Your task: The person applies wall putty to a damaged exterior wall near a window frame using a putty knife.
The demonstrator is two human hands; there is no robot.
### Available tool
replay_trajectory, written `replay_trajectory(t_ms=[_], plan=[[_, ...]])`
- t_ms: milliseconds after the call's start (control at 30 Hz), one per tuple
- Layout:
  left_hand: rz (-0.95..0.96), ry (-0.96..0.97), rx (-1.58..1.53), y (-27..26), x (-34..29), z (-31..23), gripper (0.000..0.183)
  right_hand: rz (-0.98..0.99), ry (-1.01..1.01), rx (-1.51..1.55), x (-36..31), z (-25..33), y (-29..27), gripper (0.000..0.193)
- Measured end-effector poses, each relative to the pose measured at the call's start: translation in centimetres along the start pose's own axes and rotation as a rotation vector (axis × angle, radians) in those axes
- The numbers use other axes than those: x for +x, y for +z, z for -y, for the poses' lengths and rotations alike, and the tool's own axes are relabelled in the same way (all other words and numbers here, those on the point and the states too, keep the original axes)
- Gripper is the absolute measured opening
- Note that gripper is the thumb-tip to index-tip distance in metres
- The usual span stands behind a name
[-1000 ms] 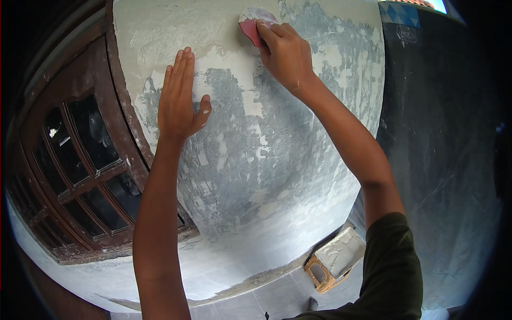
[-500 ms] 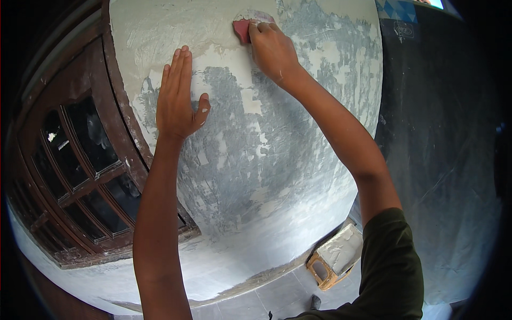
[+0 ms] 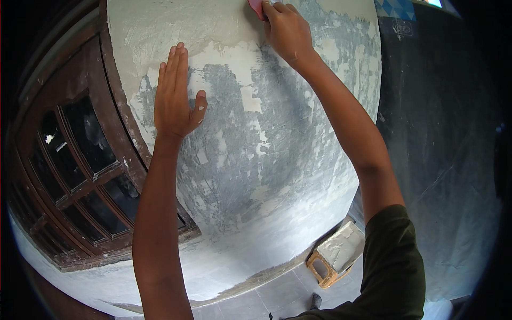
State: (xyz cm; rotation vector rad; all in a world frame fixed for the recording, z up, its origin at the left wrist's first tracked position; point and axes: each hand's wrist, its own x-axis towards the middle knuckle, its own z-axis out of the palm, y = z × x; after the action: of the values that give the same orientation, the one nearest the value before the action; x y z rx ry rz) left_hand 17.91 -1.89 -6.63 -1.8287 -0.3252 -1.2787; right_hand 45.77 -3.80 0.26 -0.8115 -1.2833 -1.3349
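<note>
My left hand [image 3: 175,101] lies flat on the wall [image 3: 229,154], fingers stretched upward and thumb apart, holding nothing. High on the same wall, my right hand [image 3: 288,32] grips a reddish-pink scraper [image 3: 257,7], its fingers closed round it. The upper edge of the picture cuts off part of that scraper. Pale putty covers the wall's upper part in a smeared layer, while grey patches show through below and to the right. Small white specks mark my left thumb.
On the left is a brown wooden window frame [image 3: 101,176] with dark panes. A yellowish stool [image 3: 320,269] at the lower right bears a tray of pale putty [image 3: 341,246], above grey floor tiles [image 3: 282,293]. A dark sheet [image 3: 437,149] hangs at the right.
My right hand has moved up and slightly right along the wall with the scraper. My left hand stays flat in nearly the same place.
</note>
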Motion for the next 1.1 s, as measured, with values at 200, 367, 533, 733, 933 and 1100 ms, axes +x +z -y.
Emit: replay_trajectory(t_ms=[200,367,533,733,933,1100], plan=[[-0.020,0.004,-0.007,-0.2,-0.5,0.3,0.073,0.269,0.015,0.016,-8.9,3.3,-0.8,0.051],[-0.001,0.011,0.009,-0.5,-0.3,0.1,0.072,0.157,-0.007,0.218,-8.4,4.5,-3.8,0.049],[-0.003,0.028,0.006,0.0,0.0,-0.1,0.072,-0.025,-0.064,0.020,-0.2,-2.1,0.1,0.043],[-0.031,0.008,0.025,-0.2,-0.3,0.4,0.075,0.203,-0.003,0.016,-9.3,0.1,-0.3,0.054],[0.008,0.013,0.046,-0.5,-0.2,0.0,0.076,0.067,-0.009,0.179,-6.4,0.9,-3.0,0.057],[0.025,0.001,0.044,-0.3,0.0,-0.2,0.079,0.065,-0.091,-0.036,-0.2,-2.5,0.1,0.050]])
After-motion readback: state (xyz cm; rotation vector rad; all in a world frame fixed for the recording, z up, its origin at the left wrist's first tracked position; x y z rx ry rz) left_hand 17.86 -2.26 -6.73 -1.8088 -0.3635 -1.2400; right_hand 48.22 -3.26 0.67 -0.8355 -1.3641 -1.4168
